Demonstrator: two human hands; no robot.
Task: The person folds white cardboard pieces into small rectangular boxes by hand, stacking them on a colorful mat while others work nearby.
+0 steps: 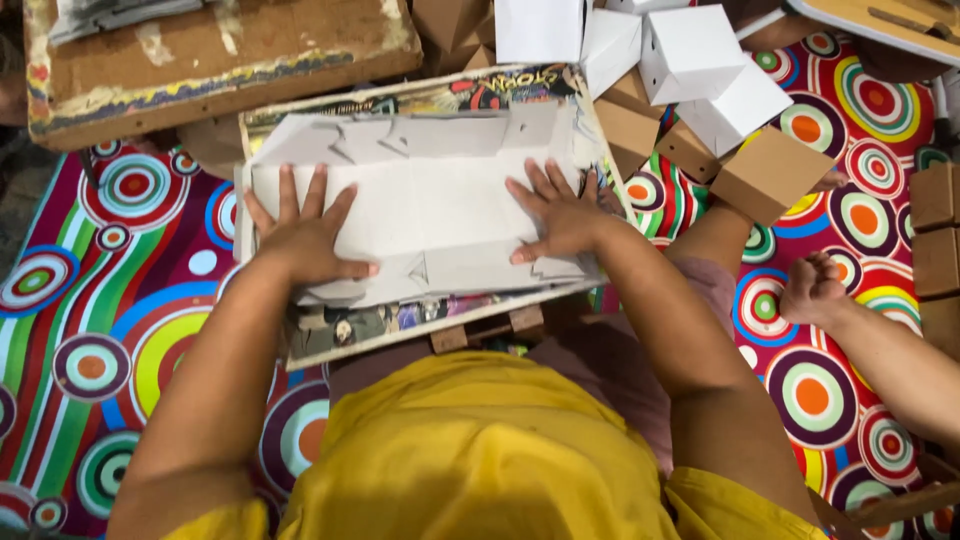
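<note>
Left hand [305, 235]: palm down, fingers spread, pressing the left part of a flat white die-cut cardboard sheet [430, 195]. Right hand [560, 215]: likewise splayed flat on the sheet's right part. Neither hand grips anything. The sheet lies on a printed work board [400, 330] across the lap, above a mat with coloured circles [100, 330].

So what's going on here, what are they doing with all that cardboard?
A person in a yellow top sits on a bright mat patterned with circles and presses both palms flat on a white die-cut cardboard sheet. The left hand holds down its near left part, the right hand its right side. The sheet lies on a printed board across the lap. Beyond it, finished white boxes and brown boxes lie piled on the mat.
</note>
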